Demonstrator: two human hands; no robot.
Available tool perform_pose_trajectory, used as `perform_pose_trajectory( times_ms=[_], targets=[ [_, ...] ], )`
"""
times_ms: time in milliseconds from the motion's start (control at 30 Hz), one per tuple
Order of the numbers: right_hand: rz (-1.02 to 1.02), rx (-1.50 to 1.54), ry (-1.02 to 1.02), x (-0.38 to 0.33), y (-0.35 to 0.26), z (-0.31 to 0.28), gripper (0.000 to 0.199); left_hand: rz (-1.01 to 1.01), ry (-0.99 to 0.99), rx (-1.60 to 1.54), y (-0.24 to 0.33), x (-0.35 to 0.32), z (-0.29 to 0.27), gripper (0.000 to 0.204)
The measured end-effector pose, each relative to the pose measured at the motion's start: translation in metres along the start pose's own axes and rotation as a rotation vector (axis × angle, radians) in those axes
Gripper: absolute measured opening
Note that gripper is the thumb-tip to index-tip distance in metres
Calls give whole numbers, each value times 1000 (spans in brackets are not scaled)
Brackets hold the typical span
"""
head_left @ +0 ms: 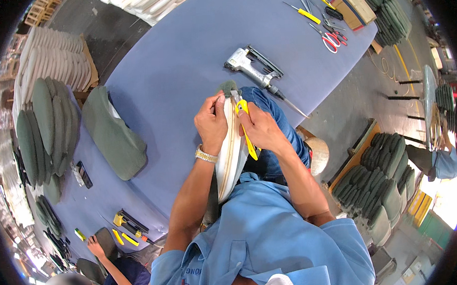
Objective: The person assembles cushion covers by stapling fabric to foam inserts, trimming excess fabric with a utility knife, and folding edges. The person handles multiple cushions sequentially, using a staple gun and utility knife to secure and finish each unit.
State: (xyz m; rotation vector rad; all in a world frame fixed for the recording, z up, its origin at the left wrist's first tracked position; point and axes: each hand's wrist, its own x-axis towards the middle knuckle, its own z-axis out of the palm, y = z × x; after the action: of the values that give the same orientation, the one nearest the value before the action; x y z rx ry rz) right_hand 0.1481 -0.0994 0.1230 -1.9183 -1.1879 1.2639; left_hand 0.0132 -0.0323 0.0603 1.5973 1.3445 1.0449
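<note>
My right hand (264,128) is closed round a yellow utility knife (242,108), its blade pointing away from me. The blade end is at the far tip of a long white padded piece (226,165), which stands on edge across my lap. Green fabric (227,86) shows at that tip. My left hand (211,122) pinches the fabric edge there, close beside the blade. Whether the blade touches the fabric, I cannot tell. Just beyond my hands, a silver staple gun (250,67) lies on the blue-covered table (169,68), its hose trailing right.
A green padded cover (117,134) lies to the left. Far right are red-handled scissors (330,41), a yellow screwdriver (308,15) and a cardboard box (354,8). Green pads (54,117) are stacked at left. A co-worker's hand (95,247) is near a yellow-black stapler (130,223).
</note>
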Motion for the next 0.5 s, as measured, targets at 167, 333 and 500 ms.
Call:
perform_pose_trajectory(
  times_ms=[167,333,500],
  targets=[
    [16,46,-4,0,3,2,38,-27,-8,3,-1,2,0,19],
    [0,61,-2,-2,3,2,38,50,3,18,5,1,-2,20],
    [-30,63,25,1,13,5,37,249,-24,5,5,-2,1,15]
  ],
)
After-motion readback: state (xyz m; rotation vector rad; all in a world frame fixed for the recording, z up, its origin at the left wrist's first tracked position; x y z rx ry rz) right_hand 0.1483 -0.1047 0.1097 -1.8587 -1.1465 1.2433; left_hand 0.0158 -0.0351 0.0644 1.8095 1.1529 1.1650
